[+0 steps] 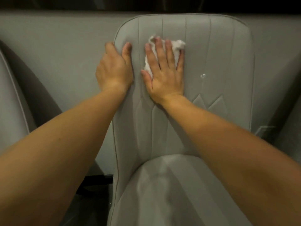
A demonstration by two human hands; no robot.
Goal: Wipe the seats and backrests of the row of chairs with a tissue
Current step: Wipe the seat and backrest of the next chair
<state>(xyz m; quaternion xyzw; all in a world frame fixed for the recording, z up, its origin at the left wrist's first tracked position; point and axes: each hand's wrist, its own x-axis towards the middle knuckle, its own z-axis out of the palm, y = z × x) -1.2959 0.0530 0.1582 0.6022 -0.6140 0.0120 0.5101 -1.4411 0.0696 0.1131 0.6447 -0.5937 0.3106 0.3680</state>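
We press the crumpled white tissue (176,44) flat against the far upper part of the grey padded leather backrest (211,62) with our right hand (164,74), fingers spread. Our left hand (114,69) grips the backrest's left edge. The thin tissue could tear or slip out sideways, missing the small white droplet (203,76) just to its right.

Dim, warm indoor light; soft focus throughout, wide-angle bending at the edges, black top strip.
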